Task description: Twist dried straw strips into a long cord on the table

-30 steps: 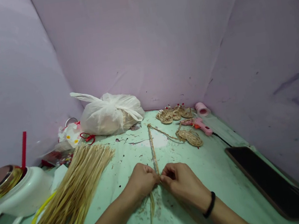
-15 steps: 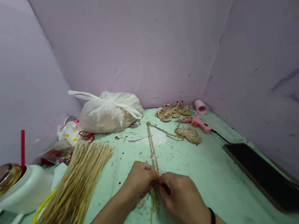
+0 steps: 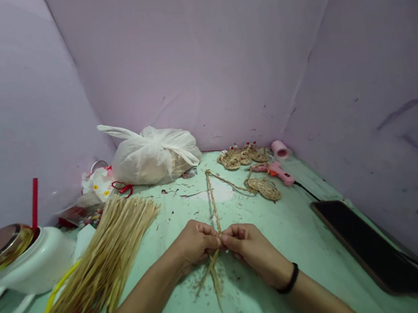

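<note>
Looks like braiding 1 straw cord [image 3: 212,198]

The left hand [image 3: 194,243] and right hand [image 3: 253,250] pinch the near end of the straw cord, which stretches away over the green table [image 3: 303,239]. Loose strips [image 3: 215,281] poke out below. The next fold likely needs a tight pinch.

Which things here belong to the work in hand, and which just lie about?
Likely in the job:
plaited strip, pinched by left hand and right hand
coil at its far end
straw bundle

Apparently lying about:
white mug
tied bag
black phone
glue gun
</note>
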`<state>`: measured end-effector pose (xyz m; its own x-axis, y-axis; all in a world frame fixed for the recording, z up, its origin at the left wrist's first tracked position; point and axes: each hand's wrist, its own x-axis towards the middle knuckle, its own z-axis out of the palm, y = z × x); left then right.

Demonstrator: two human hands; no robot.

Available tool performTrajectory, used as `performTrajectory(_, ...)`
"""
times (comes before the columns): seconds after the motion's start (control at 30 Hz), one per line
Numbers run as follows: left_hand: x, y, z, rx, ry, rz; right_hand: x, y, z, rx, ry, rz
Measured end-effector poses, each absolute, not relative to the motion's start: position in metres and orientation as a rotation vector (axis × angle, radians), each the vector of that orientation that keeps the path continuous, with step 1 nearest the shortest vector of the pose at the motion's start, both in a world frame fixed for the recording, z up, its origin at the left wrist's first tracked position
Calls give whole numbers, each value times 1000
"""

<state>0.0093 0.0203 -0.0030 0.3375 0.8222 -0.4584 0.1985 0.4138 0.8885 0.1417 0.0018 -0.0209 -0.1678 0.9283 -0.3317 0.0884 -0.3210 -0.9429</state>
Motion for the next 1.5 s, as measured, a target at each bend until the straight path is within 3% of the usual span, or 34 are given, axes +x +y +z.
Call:
performTrajectory(0.2,-2,22,-6,1417,1235,439,144,5,-27,-1434,-1228,1493)
performTrajectory(0.53,30,-22,3,2051,1774,268,142,1,-26,-1400,-1078,1557)
performTrajectory(0.67,42,-40,-8,2295,1725,110,143,2,-26,-1401,-1051,1566)
performTrajectory(0.77,35,-34,-7,2357,1607,204,145,3,-24,-1322,-1024,1660)
performTrajectory(0.9,21,-10,8,1929,1683,743,151,2,-18,-1250,-996,1791)
performTrajectory(1.03,18,5,15,1163,1530,581,152,1,-14,-1195,-1026,1812)
performTrajectory(1.17,20,8,5,1011,1300,531,150,3,-19,-1148,-1092,1809)
performTrajectory(1.27,18,11,-7,1074,1396,477,149,6,-27,-1297,-1263,1651)
performTrajectory(1.5,16,13,-25,1411,1529,562,150,-9,-15,-1667,-1878,837)
